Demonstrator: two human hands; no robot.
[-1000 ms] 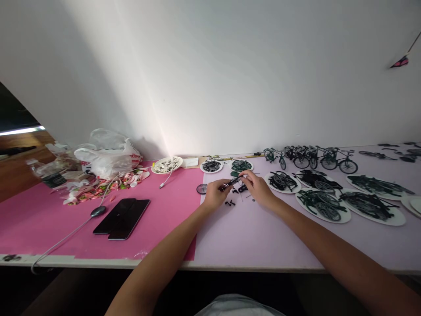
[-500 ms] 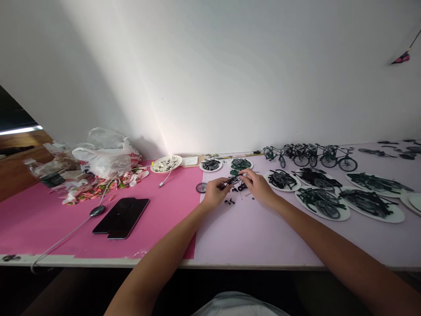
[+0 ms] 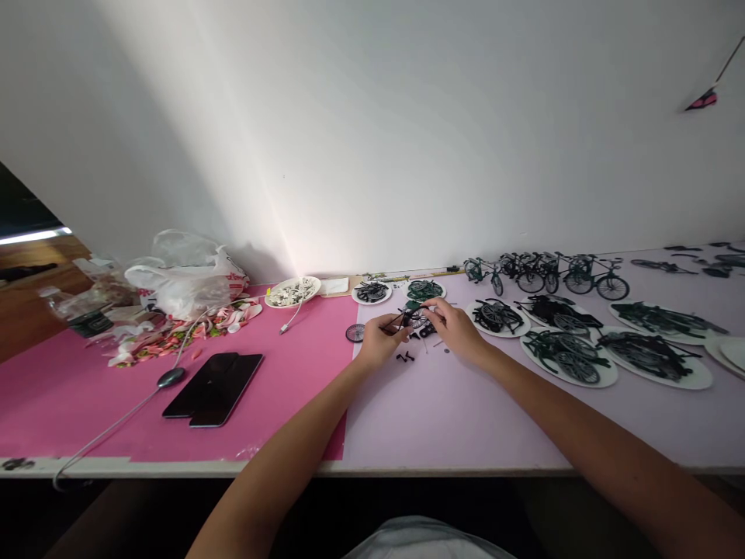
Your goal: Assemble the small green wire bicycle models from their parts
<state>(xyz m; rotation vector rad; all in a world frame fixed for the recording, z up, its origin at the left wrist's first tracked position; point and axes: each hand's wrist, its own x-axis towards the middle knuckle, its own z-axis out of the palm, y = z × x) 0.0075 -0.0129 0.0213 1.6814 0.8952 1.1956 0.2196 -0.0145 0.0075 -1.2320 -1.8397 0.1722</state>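
Note:
My left hand (image 3: pixel 379 340) and my right hand (image 3: pixel 457 328) meet over the lilac mat, both pinching a small black toy-bicycle part with a spoked wheel (image 3: pixel 415 317) held between them just above the table. A loose black wheel (image 3: pixel 355 333) lies left of my left hand. Tiny black pieces (image 3: pixel 406 357) lie on the mat under the hands.
White plates of dark bicycle parts (image 3: pixel 569 356) spread to the right; finished mini bicycles (image 3: pixel 582 274) line the wall. Small plates (image 3: pixel 371 292) sit behind the hands. On the pink mat lie two black phones (image 3: pixel 213 378), a cable, a plastic bag (image 3: pixel 185 273) and pink scraps.
The hands have stayed together on the part, turning it slightly so the wheel now shows; the view has shifted a little upward.

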